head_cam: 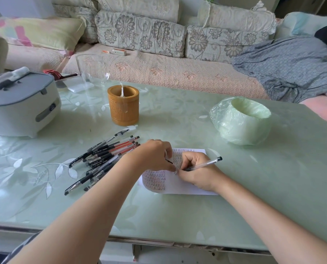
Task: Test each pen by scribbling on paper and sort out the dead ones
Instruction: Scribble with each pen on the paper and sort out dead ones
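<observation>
The right hand [195, 174] grips a pen [206, 164] on the paper [173, 188] near the front edge of the desk [177, 216]. The left hand [155, 155] rests on the paper; I cannot tell if it holds anything.

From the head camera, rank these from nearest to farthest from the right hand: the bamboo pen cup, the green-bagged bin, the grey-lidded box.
1. Green-bagged bin, just beyond and right of the right hand holding the pen.
2. Bamboo pen cup, farther back, to the left.
3. Grey-lidded box, far left.
</observation>
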`<state>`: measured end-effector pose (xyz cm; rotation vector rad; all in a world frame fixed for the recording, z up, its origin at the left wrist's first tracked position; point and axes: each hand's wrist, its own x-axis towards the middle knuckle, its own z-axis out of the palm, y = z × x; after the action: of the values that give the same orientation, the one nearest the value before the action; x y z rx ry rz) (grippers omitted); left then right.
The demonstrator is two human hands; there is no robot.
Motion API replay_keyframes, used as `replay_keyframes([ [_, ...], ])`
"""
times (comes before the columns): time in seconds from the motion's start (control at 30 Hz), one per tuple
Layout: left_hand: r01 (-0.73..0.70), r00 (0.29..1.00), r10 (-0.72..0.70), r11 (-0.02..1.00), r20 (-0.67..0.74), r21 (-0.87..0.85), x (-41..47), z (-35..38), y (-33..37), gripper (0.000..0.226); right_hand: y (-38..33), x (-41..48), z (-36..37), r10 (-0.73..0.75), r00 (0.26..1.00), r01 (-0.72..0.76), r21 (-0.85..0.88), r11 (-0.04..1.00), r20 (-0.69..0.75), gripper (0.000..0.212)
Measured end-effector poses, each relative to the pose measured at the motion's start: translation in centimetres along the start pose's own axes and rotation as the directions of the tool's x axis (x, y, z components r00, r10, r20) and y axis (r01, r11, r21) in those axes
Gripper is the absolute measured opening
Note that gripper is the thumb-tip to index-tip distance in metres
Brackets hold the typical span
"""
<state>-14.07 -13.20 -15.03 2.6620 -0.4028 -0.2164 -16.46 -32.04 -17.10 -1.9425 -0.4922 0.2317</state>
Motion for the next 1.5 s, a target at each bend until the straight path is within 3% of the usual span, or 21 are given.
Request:
replay_keyframes([
  [0.13,0.005,1.000,-0.005,1.000,0.000,-0.016,0.03,0.01,-0.07,0.043,-0.02,-0.06,-0.10,0.012,1.000,-0.011,-0.107,0.994,0.008,0.031],
  [0.3,0.009,1.000,-0.009,1.000,0.002,-0.015,-0.08,-0.05,0.11,0.044,0.17,-0.32,0.12,0.006,1.000,-0.010,-0.140,0.990,-0.025,0.017],
  [1.5,0.034,0.999,-0.033,0.999,0.007,-0.042,-0.10,-0.15,0.27,0.043,0.57,-0.28,0.15,-0.015,1.000,0.015,-0.109,0.994,-0.003,0.016],
])
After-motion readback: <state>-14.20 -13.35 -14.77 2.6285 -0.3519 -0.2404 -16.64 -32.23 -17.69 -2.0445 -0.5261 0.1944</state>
